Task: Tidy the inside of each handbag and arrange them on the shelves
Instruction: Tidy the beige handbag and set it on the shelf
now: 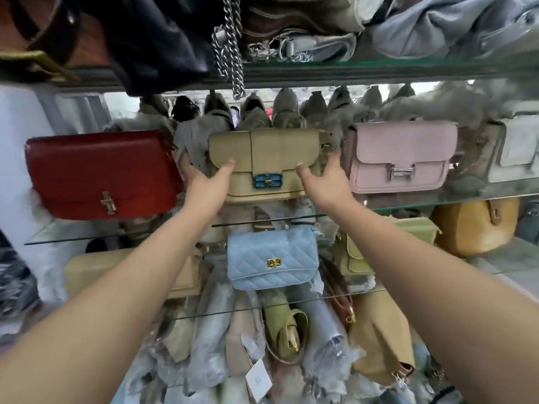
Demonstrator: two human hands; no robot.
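Note:
A beige flap handbag (264, 153) with a blue clasp stands upright on the middle glass shelf (466, 201). My left hand (204, 182) grips its left end, thumb on the front flap. Its right end is held the same way by my right hand (326, 180). A red handbag (99, 173) stands to its left and a pink handbag (399, 157) to its right. One shelf down sits a light blue quilted handbag (272, 262).
A white bag (513, 150) stands at the far right of the middle shelf. Dark and grey bags and a hanging chain strap (230, 45) crowd the top shelf. Tan, yellow and ochre bags fill the lower shelves, with plastic-wrapped bags and a paper tag (258, 381) below.

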